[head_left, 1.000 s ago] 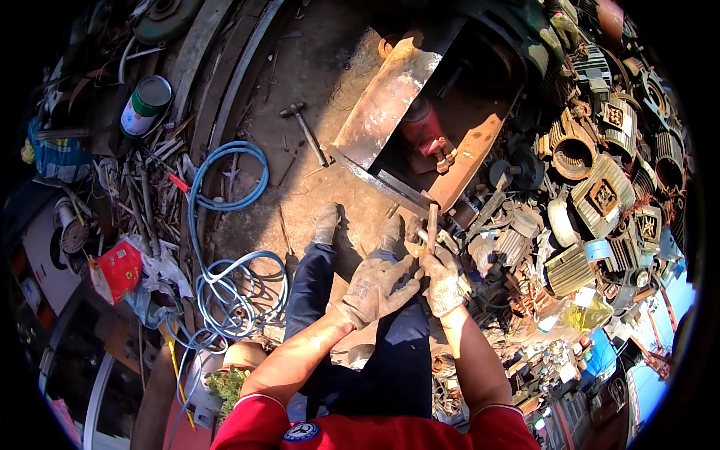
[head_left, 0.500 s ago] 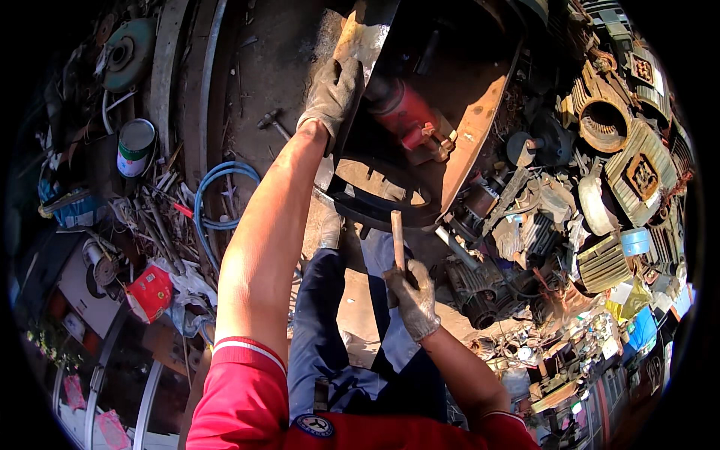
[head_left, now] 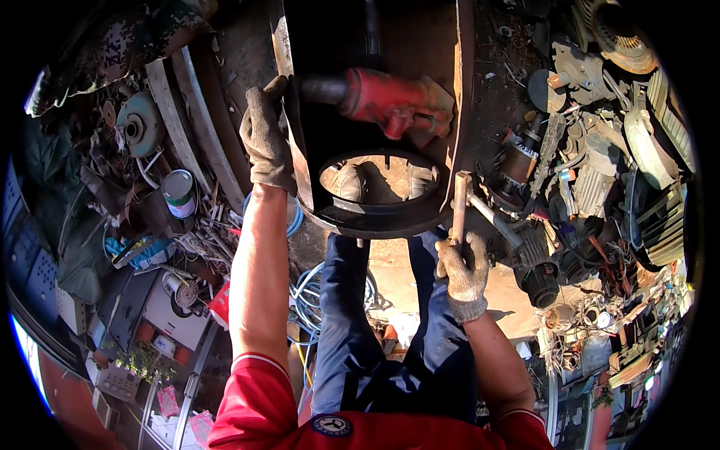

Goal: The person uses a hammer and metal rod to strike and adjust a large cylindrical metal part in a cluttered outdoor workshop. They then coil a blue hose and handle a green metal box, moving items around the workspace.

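Now, in the head view, the left hand [head_left: 266, 139] is gloved, its fingers clamped over the left rim of the drum [head_left: 375, 202], a dark open steel cylinder filling twelve o'clock. Half a second ago that hand was only reaching the rim; the drum has since drawn closer and looms larger. Inside it lies a red tool [head_left: 394, 101], toward one o'clock of the opening. The right hand [head_left: 463, 270], also gloved, sits at about four o'clock of the drum, fingers closed around a wooden handle [head_left: 459, 206] whose top touches the drum's right lower edge; earlier the handle stood clear below it. Blue hose [head_left: 319, 296] coils on the floor at seven o'clock, beside a can [head_left: 178, 193] at nine o'clock.
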Motion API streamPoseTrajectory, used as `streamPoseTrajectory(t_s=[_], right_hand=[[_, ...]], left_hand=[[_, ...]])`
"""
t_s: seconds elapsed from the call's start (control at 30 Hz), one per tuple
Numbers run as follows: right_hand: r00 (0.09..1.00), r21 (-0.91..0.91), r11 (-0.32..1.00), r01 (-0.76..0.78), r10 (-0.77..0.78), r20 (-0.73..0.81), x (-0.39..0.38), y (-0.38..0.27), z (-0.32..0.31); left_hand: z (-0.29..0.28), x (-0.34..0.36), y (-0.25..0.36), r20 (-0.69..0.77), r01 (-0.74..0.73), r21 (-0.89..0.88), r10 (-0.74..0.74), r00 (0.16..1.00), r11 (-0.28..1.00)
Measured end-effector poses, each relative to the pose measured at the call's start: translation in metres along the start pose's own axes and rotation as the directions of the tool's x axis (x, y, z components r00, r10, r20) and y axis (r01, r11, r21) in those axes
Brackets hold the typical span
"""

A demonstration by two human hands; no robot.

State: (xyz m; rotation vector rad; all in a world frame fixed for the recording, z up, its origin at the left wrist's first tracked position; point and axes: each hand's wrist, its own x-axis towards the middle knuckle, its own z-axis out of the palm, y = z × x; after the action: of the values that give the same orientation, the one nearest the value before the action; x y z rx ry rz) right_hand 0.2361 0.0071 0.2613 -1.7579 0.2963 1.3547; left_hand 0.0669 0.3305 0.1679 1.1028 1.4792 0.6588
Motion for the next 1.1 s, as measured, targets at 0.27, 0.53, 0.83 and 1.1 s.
streamPoseTrajectory(t_s=[0.27,0.53,0.83,1.1], right_hand=[[0.993,0.146,0.988,-0.047,0.061,-0.097,0.015,0.028,-0.007],[0.98,0.168,0.982,-0.086,0.114,-0.162,-0.001,0.069,0.003],[0.952,0.363,0.931,0.029,0.085,-0.294,0.004,0.046,0.015],[0.971,0.321,0.946,0.038,0.041,-0.237,0.006,0.037,0.044]], left_hand=[[-0.022,-0.038,-0.044,0.043,-0.013,0.242,0.003,0.999,0.97],[0.002,-0.066,-0.051,0.094,-0.245,0.524,0.23,0.969,0.816],[0.038,-0.11,-0.02,0.531,-0.559,0.43,0.303,0.792,0.709],[0.119,-0.044,-0.075,0.792,-0.815,0.565,0.191,0.58,0.131]])
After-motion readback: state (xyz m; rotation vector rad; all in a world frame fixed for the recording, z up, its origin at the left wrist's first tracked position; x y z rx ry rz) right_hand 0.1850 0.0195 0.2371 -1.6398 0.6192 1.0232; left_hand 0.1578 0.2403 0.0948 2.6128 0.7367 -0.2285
